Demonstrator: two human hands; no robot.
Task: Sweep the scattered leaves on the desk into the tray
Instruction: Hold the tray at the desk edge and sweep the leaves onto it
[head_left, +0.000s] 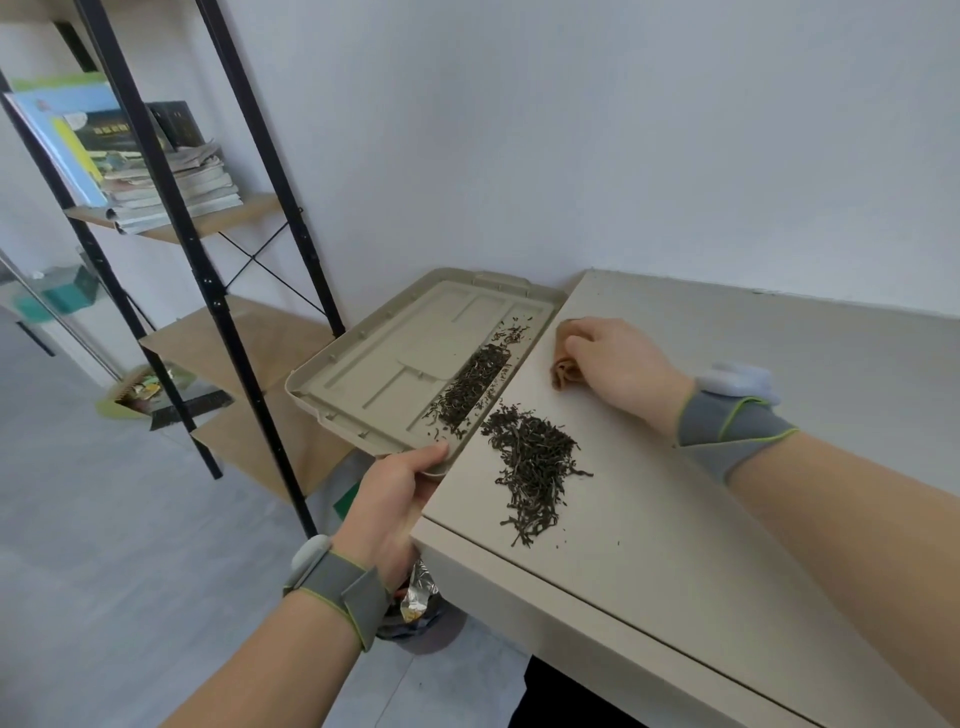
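A beige tray (374, 364) is held against the left edge of the pale desk (727, 519), just off it in the air. My left hand (395, 499) grips the tray's near corner from below, thumb on the rim. A strip of dark leaves (470, 387) lies in the tray along its desk-side edge. A larger pile of dark leaves (535, 467) lies on the desk close to that edge. My right hand (618, 364) rests on the desk beyond the pile, pressed on a crumpled brown cloth (563, 371).
A black-framed shelf unit (208, 291) with stacked books (171, 176) stands left of the desk. A bin with a foil wrapper (421, 597) sits on the floor under the desk's near corner. The white wall runs behind the desk.
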